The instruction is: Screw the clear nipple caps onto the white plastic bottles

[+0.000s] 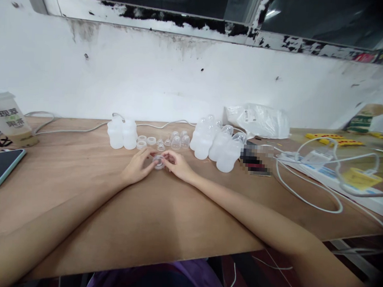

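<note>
My left hand (137, 165) and my right hand (179, 165) meet over the table, with their fingers closed around a translucent bottle ring (159, 162). It looks as if a clear nipple sits in the ring, but the fingers partly cover it. Just beyond the hands lie several white bottle rings (151, 140), small clear nipples (167, 142) and clear domed caps (175, 142). Two frosted baby bottles (130, 134) without tops stand behind my left hand. To the right is a group of frosted bottles (227, 156), several of them with clear domed caps on.
A white plastic bag (259, 121) lies against the wall. Cables and a power strip (320, 162) spread over the right side. At the left are a phone (1, 168) and a drink cup (13, 119). The table's front edge runs close to my body.
</note>
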`<state>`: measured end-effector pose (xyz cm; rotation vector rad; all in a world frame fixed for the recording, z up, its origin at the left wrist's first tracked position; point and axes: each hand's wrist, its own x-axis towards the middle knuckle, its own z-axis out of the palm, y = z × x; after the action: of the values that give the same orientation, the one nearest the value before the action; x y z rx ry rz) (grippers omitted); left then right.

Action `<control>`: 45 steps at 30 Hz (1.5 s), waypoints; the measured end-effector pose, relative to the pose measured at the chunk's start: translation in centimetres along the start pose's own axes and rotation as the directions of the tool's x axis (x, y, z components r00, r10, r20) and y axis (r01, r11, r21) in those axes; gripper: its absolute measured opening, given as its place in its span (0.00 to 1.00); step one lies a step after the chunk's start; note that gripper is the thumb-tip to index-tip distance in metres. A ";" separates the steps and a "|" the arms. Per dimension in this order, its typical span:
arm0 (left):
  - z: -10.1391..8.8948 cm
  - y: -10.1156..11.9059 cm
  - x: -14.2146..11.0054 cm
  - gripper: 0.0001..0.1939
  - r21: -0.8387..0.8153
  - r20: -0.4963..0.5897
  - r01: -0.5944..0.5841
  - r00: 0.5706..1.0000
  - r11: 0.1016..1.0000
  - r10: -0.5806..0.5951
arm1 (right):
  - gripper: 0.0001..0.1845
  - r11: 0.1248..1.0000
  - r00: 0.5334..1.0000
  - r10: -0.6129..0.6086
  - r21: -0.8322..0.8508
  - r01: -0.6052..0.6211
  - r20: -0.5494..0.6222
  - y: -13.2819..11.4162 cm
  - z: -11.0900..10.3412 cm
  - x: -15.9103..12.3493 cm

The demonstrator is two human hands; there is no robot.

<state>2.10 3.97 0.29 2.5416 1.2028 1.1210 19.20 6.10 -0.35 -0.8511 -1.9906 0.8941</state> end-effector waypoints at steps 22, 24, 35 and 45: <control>1.0 -0.8 0.2 0.10 0.091 0.065 0.150 0.986 0.984 -0.157 | 0.06 0.842 0.987 -0.157 -0.516 0.155 0.041 0.5 0.7 0.1; 1.0 -0.8 0.1 0.12 0.096 0.079 0.148 0.985 0.984 -0.156 | 0.07 0.834 0.982 -0.176 -0.520 0.185 0.067 0.5 0.7 0.1; 1.0 -0.4 0.2 0.08 0.239 0.096 0.123 0.984 0.963 -0.150 | 0.03 0.795 0.985 -0.163 -0.585 0.163 0.053 0.5 1.0 0.3; 1.2 -0.4 0.2 0.07 0.229 0.089 0.124 0.985 0.965 -0.148 | 0.04 0.798 0.986 -0.158 -0.581 0.158 0.051 0.8 1.2 0.6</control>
<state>2.67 4.65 -0.60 2.5880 1.5265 0.8547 18.11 6.60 -1.29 -0.9877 -2.3357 0.1619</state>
